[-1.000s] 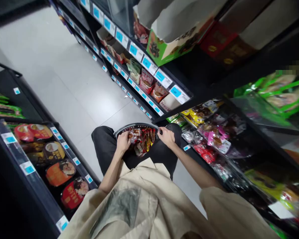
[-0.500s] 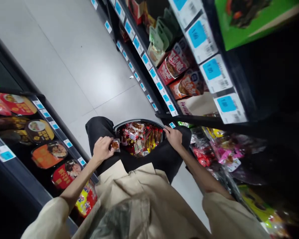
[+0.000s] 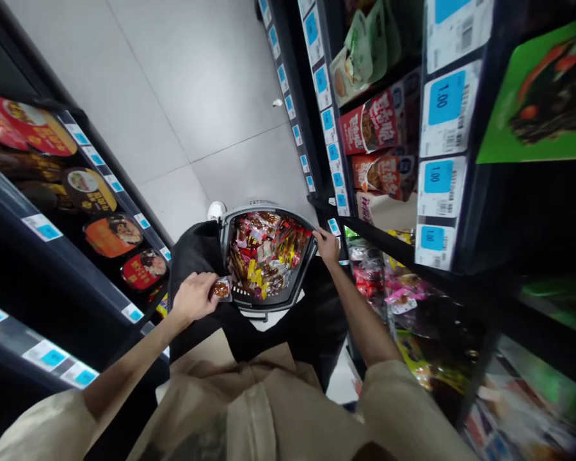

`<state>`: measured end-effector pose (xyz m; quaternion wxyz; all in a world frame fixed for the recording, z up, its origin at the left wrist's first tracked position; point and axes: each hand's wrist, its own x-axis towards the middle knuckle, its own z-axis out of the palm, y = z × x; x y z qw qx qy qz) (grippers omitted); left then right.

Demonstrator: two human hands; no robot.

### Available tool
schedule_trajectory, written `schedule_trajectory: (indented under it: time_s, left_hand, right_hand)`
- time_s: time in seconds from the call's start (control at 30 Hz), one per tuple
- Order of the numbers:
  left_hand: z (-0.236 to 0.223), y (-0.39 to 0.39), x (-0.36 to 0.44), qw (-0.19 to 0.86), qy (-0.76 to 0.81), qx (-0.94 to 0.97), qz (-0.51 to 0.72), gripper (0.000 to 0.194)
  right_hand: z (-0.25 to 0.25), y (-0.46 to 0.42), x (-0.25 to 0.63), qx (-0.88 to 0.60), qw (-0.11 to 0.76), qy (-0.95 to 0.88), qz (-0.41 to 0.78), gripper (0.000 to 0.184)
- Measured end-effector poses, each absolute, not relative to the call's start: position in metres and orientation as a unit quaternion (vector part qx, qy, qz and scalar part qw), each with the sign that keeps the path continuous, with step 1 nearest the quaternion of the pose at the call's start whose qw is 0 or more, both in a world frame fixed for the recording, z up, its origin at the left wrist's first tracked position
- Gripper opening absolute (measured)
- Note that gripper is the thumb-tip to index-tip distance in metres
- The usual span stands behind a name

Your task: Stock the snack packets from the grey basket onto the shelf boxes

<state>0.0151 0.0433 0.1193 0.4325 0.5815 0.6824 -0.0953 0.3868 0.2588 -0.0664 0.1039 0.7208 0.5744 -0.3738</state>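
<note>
Between my knees stands a grey shopping basket [image 3: 300,296], filled with many small snack packets [image 3: 266,253] in red, yellow and clear wrappers. My left hand [image 3: 195,298] is closed on a small clear snack packet [image 3: 222,289] with brown-red food inside, held just outside the basket's left side, over my thigh. On the basket's upper right rim, my right hand [image 3: 327,246] is closed, gripping the edge.
Dark shelves with price tags [image 3: 444,102] rise close on my right, holding pouches [image 3: 374,128] and hanging packets [image 3: 400,298]. A low shelf on my left holds tubs of instant food [image 3: 112,235]. Grey tiled floor [image 3: 206,77] stretches ahead.
My left hand came out of the basket leftward with a small packet. The view has tilted down, showing more of the basket's inside. My right hand has stayed at the rim.
</note>
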Motion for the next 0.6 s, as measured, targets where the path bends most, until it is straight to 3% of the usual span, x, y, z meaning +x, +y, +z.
schedule_trajectory:
  time_s: [0.2, 0.33, 0.47, 0.6]
  left_hand:
    - [0.128, 0.011, 0.035, 0.508, 0.676, 0.524, -0.107, 0.005]
    - [0.076, 0.020, 0.039, 0.477, 0.778, 0.404, -0.069, 0.011]
    - [0.012, 0.037, 0.041, 0.415, 0.887, 0.202, -0.021, 0.015]
    - [-0.024, 0.038, 0.038, 0.457, 0.877, 0.146, -0.032, 0.009]
  right_hand:
    - [-0.072, 0.253, 0.386, 0.757, 0.093, 0.519, -0.386, 0.051]
    - [-0.084, 0.221, 0.385, 0.795, 0.046, 0.462, -0.391, 0.069]
    - [-0.078, 0.151, 0.384, 0.824, 0.021, 0.398, -0.403, 0.074]
    - [-0.061, 0.083, 0.388, 0.844, 0.017, 0.348, -0.408, 0.076]
